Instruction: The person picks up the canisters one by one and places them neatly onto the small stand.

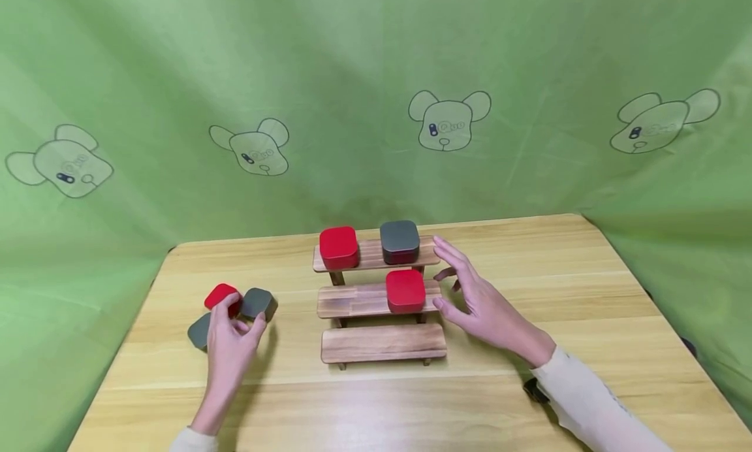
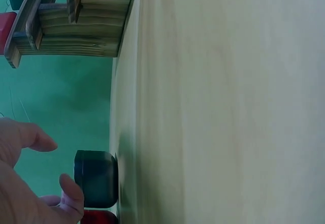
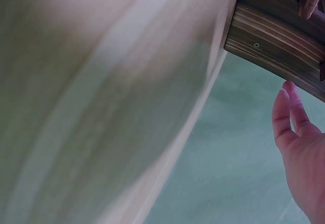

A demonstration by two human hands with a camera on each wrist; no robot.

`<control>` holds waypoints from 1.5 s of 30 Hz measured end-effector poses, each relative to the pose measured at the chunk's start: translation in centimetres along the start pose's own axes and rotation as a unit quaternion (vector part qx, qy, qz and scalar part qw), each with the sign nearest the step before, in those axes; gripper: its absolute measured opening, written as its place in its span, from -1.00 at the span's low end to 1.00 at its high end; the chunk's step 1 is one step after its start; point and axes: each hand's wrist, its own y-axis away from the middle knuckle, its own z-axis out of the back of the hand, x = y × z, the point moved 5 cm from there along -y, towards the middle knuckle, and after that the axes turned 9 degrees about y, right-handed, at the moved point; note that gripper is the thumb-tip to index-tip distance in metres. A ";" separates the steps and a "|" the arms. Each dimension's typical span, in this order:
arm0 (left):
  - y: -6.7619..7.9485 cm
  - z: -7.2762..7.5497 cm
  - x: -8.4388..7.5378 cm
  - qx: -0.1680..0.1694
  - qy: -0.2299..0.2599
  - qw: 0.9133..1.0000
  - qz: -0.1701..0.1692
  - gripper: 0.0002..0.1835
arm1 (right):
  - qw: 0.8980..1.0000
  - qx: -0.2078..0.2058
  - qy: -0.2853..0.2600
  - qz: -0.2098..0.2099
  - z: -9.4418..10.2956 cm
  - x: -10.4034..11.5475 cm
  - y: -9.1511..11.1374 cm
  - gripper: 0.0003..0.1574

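My left hand (image 1: 228,347) is over a small group of square tins at the left of the table. Its fingertips overlap a red tin (image 1: 219,294) in the head view, and the thumb is beside a dark grey tin (image 1: 257,303). A second dark grey tin (image 1: 200,331) is partly hidden behind this hand. In the left wrist view, thumb and fingers stand apart near a dark tin (image 2: 96,178). My right hand (image 1: 484,311), fingers extended and parted from the thumb, is at the right end of a three-tier wooden stand (image 1: 383,344), close to a red tin (image 1: 405,290) on its middle tier.
On the stand's top tier are a red tin (image 1: 339,248) at left and a dark grey-lidded tin (image 1: 400,242) at right. The stand is on a light wooden table (image 1: 376,413). A green curtain (image 1: 352,99) with mouse-head outlines hangs behind and at both sides.
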 end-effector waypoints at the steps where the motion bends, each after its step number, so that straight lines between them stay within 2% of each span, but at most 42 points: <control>1: -0.1 -0.1 0.1 0.002 -0.005 1.000 0.002 -0.32 | 1.000 0.001 -0.001 -0.001 0.0 0.0 0.0 0.18; 10: -0.8 -0.3 0.7 0.006 -0.026 0.999 0.020 -0.27 | 1.000 0.004 -0.007 -0.004 -0.1 -0.2 0.0 0.17; 21: -1.4 -0.6 0.5 -0.005 -0.078 0.997 -0.024 -0.29 | 1.000 0.003 -0.006 -0.005 -0.1 -0.2 0.1 0.16; 25: -1.5 -0.6 0.6 -0.002 -0.079 0.997 -0.010 -0.31 | 1.000 0.001 -0.009 -0.001 -0.1 -0.1 0.1 0.16; 33: -1.3 -0.5 1.1 0.028 -0.070 0.997 0.022 -0.29 | 1.000 0.003 -0.005 -0.005 -0.1 0.0 0.2 0.15; 40: -1.3 -0.7 1.0 0.037 -0.073 0.997 0.006 -0.33 | 1.000 0.000 -0.001 -0.007 0.1 0.2 0.2 0.16; 45: -1.4 -0.5 1.0 0.045 -0.074 0.996 0.014 -0.32 | 1.000 0.001 -0.003 -0.002 0.0 0.1 0.0 0.15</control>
